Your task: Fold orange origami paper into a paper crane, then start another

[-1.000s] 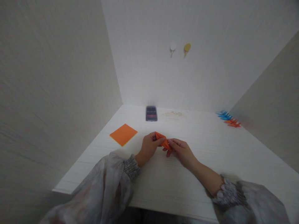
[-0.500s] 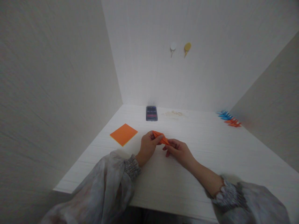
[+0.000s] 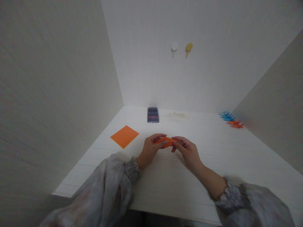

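Note:
Between my two hands is a piece of folded orange origami paper, held just above the table. My left hand pinches its left end, thumb in front and fingers behind; a ring shows on one finger. At the right tip, the thumb and fingers of my right hand close on the paper. Fingers hide part of the folds at both ends. To the left of my left hand lies a stack of square orange paper with a thin yellow edge.
A dark, blurred-out phone-like object lies near the back wall. Blue folded paper figures and orange folded paper figures line the right side. A white hook and a yellow hook are on the wall. The table's front edge is close to me.
The folded paper has turned from slanting down to the right to nearly level. My right hand has shifted slightly right and up; my left fingers now reach over the paper's back.

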A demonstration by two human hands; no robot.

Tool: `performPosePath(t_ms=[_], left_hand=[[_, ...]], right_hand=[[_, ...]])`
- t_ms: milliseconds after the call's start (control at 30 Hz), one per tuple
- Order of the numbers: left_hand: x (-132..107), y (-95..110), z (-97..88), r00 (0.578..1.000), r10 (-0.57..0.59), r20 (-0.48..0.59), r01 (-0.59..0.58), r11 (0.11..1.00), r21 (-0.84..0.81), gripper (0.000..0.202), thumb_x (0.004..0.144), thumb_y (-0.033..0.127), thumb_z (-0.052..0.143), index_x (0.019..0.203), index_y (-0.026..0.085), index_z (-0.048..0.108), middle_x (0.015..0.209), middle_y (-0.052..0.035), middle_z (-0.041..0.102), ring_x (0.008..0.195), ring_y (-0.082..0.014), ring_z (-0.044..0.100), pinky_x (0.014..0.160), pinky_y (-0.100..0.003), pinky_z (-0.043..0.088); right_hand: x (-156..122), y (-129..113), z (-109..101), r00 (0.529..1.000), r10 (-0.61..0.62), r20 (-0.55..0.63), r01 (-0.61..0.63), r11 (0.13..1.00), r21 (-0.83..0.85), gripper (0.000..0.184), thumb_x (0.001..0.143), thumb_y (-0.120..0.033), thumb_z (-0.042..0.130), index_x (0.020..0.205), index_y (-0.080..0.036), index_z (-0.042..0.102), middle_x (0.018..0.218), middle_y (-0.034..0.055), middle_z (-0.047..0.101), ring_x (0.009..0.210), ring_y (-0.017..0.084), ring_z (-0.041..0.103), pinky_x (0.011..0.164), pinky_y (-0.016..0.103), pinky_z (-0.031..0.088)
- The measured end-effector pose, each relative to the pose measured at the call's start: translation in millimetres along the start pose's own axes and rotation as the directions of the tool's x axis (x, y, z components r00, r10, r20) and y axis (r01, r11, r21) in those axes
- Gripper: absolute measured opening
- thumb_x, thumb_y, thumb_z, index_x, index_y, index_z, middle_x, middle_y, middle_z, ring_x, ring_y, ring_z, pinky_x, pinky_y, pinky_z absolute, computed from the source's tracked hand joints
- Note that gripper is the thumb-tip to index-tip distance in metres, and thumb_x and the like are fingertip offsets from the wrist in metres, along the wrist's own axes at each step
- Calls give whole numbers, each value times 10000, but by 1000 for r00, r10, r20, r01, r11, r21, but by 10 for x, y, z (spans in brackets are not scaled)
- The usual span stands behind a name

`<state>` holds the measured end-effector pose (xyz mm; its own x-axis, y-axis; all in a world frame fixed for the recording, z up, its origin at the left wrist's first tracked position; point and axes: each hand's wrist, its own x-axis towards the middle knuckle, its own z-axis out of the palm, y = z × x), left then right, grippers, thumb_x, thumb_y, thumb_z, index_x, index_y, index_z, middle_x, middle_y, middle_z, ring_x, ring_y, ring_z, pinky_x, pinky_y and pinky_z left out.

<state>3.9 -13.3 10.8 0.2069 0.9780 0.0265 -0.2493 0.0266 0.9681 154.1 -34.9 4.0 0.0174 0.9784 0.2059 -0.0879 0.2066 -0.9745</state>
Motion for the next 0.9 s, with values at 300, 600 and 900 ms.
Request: performPosePath(t_ms=[300, 600, 900], left_hand=[[-11, -38, -4, 993, 120, -14, -119, 991, 59, 324, 604, 264, 694, 895, 135, 632, 816, -53, 675, 742, -162, 616, 721, -320, 497], [-20, -21, -8, 989, 140, -45, -136, 988, 68, 273, 585, 252, 710, 827, 144, 647, 793, -40, 672, 719, -148, 613, 699, -292, 503], [-10, -22, 3, 986, 161, -46, -158, 985, 65, 262, 587, 256, 702, 810, 138, 631, 771, -41, 664, 701, -149, 613, 689, -300, 503]], right_hand=[[5, 15, -57, 999, -5, -45, 5, 1000, 6, 130, 658, -225, 660, 786, -225, 681, 579, -17, 647, 550, 121, 588, 598, 258, 443], [0, 26, -80, 999, -32, 0, 32, 999, 40, 190, 695, -241, 641, 879, -209, 675, 614, 11, 674, 634, 164, 621, 692, 327, 456], [-17, 1, -70, 1000, -17, 10, 16, 994, 103, 176, 718, -218, 604, 877, -211, 680, 627, 16, 684, 660, 177, 630, 795, 380, 422]])
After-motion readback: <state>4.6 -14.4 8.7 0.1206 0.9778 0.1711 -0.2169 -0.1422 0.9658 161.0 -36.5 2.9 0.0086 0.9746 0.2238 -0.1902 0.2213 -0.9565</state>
